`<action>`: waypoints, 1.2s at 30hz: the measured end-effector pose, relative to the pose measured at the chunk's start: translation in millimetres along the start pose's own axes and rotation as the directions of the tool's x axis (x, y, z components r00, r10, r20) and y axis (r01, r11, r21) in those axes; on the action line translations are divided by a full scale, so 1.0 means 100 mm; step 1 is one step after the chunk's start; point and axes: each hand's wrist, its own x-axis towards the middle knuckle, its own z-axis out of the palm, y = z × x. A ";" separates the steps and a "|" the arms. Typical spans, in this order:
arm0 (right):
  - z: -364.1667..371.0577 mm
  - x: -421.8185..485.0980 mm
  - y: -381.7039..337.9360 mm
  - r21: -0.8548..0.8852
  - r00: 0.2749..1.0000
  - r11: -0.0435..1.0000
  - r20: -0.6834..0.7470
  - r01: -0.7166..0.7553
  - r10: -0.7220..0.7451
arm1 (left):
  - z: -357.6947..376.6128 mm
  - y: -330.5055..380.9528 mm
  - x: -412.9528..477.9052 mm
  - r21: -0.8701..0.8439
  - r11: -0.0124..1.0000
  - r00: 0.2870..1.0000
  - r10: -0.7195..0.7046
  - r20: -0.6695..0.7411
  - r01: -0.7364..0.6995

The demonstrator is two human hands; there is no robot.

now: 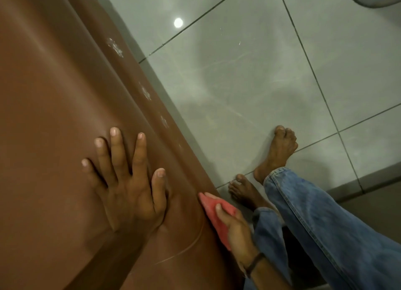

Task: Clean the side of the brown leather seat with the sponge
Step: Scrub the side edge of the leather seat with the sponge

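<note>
While pressed flat: left hand (128, 185) lies palm down on top of the seat (54, 98), fingers spread wide, holding nothing.
Right hand: right hand (235, 226) grips the sponge (214, 211), thumb across its outer face, and holds it against the seat's side.
Sponge: red-pink, flattened against the leather just below the seat's rounded edge, right of the left hand and near the lower end of the side panel.
Seat: brown, smooth, glossy; it fills the left half of the view, its side running diagonally from top centre to bottom right.
Marks: whitish foam spots (116, 47) sit along the side further up, well apart from the sponge.
Wrist: a dark band (256, 263) circles the right wrist.
Legs: blue jeans (314, 224) and two bare feet (280, 151) rest on the floor beside the seat.
Floor: grey tiles (249, 72) with dark grout lines and a round light reflection.
</note>
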 end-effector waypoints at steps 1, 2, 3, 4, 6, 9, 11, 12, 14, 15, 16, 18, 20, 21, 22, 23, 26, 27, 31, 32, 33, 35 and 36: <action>0.11 0.09 -0.10 0.003 1.000 1.000 -0.010 0.000 0.000 | 0.00 0.00 0.00 0.001 1.000 1.000 -0.001 0.000 0.001; 0.27 0.24 -0.23 -0.016 1.000 1.000 -0.017 0.017 -0.017 | 0.00 0.00 0.00 0.001 1.000 1.000 -0.002 0.000 0.002; 0.47 0.40 -0.41 -0.009 0.998 0.998 0.007 0.055 -0.055 | 0.00 -0.01 0.00 -0.002 1.000 1.000 -0.002 -0.002 0.002; 0.66 0.58 -0.62 0.008 0.995 0.996 0.042 0.087 -0.088 | 0.00 -0.01 0.00 -0.005 1.000 1.000 0.000 -0.002 0.000; 0.99 0.88 -1.04 0.001 0.986 0.990 0.088 0.143 -0.143 | -0.01 -0.01 -0.01 -0.002 1.000 1.000 0.006 0.000 -0.006; 0.99 1.01 -1.24 -0.057 0.970 0.978 0.153 0.202 -0.191 | -0.03 0.00 0.00 0.005 1.000 1.000 0.004 0.016 -0.004; 0.78 0.88 -1.08 -0.156 0.995 0.983 0.026 0.096 -0.093 | -0.04 0.00 0.00 0.014 1.000 0.999 -0.006 0.037 0.005; 0.60 0.77 -0.92 -0.192 0.999 0.981 -0.032 0.029 -0.036 | -0.06 0.00 0.00 0.022 1.000 0.999 -0.008 0.050 0.007; 0.19 0.48 -0.63 -0.214 0.991 0.969 -0.082 -0.126 0.110 | -0.10 0.00 0.01 0.042 0.999 0.997 -0.002 0.081 -0.002; 0.02 0.31 -0.54 -0.245 0.981 0.951 -0.080 -0.189 0.174 | -0.12 0.00 0.01 0.050 0.999 0.996 0.003 0.094 -0.007; -0.16 0.18 -0.46 -0.272 0.973 0.935 -0.081 -0.229 0.214 | -0.14 0.01 0.01 0.058 0.998 0.995 0.005 0.103 -0.011; -0.38 0.03 -0.38 -0.267 0.968 0.936 -0.165 -0.231 0.191 | -0.17 0.00 0.00 0.069 0.997 0.993 0.011 0.114 -0.019; -0.32 0.06 -0.47 -0.195 0.963 0.969 -0.248 -0.153 0.102 | -0.18 -0.01 0.01 0.059 0.998 0.992 0.013 0.124 -0.020; -0.26 0.16 -0.56 -0.168 0.968 0.980 -0.242 -0.102 0.059 | -0.18 -0.02 0.01 0.049 0.999 0.991 0.008 0.131 -0.015; -0.15 0.29 -0.64 -0.150 0.980 0.988 -0.201 -0.041 0.010 | -0.19 -0.02 0.02 0.039 0.999 0.990 0.007 0.140 -0.012; 0.02 0.46 -0.73 -0.144 0.988 0.989 -0.144 0.034 -0.055 | -0.20 -0.02 0.01 0.029 0.999 0.989 0.009 0.149 -0.013; 0.63 0.86 -0.94 -0.227 0.977 0.950 0.069 0.214 -0.204 | -0.23 -0.06 0.02 -0.005 1.000 0.985 0.026 0.169 -0.025; 0.80 0.91 -0.92 -0.300 0.957 0.911 0.147 0.282 -0.248 | -0.25 -0.07 0.03 -0.029 0.999 0.984 0.037 0.175 -0.032; 0.78 0.69 -0.60 -0.476 0.917 0.783 0.204 0.399 -0.343 | -0.40 -0.11 0.11 -0.126 0.991 0.984 0.053 0.171 -0.032; 0.65 0.59 -0.47 -0.476 0.918 0.786 0.197 0.396 -0.343 | -0.43 -0.14 0.22 -0.156 0.988 0.989 0.030 0.147 -0.006; 0.50 0.58 -0.29 -0.495 0.925 0.781 0.197 0.380 -0.325 | -0.46 -0.21 0.38 -0.178 0.983 0.993 -0.011 0.115 0.031; 0.37 0.73 -0.18 -0.520 0.957 0.805 0.181 0.288 -0.225 | -0.52 -0.38 0.82 -0.194 0.976 0.994 -0.097 0.044 0.104; 0.38 0.91 -0.22 -0.498 0.970 0.833 0.166 0.240 -0.180 | -0.55 -0.45 1.04 -0.198 0.972 0.992 -0.127 0.019 0.128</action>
